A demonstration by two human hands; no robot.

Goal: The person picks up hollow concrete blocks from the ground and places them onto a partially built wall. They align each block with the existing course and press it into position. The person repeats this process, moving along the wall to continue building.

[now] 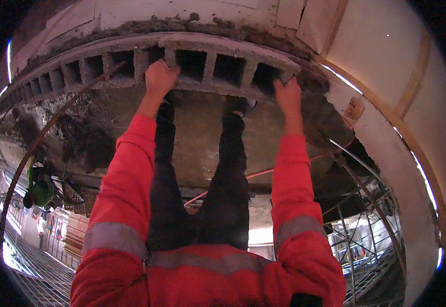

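A grey hollow concrete block (pixel 210 67) spans the space between my hands, its dark square cavities facing me. My left hand (pixel 161 78) is closed round its left end. Its right end is gripped by my right hand (pixel 288 94), fingers curled over the edge. To the left, a row of similar hollow blocks (pixel 83 71) runs along the wall, and the held block meets or slightly overlaps the row's end. Whether it rests there or is held just above, I cannot tell. Both my arms reach forward in red sleeves with grey bands.
A rusty bent rebar (pixel 54 118) rises past the block row on the left. Pale wall panels with a wooden strip (pixel 417 77) stand at right. Below lie a brown floor (pixel 197 138), metal scaffold bars (pixel 353 240) and a red bar (pixel 260 173). A person in green (pixel 41 187) is far left.
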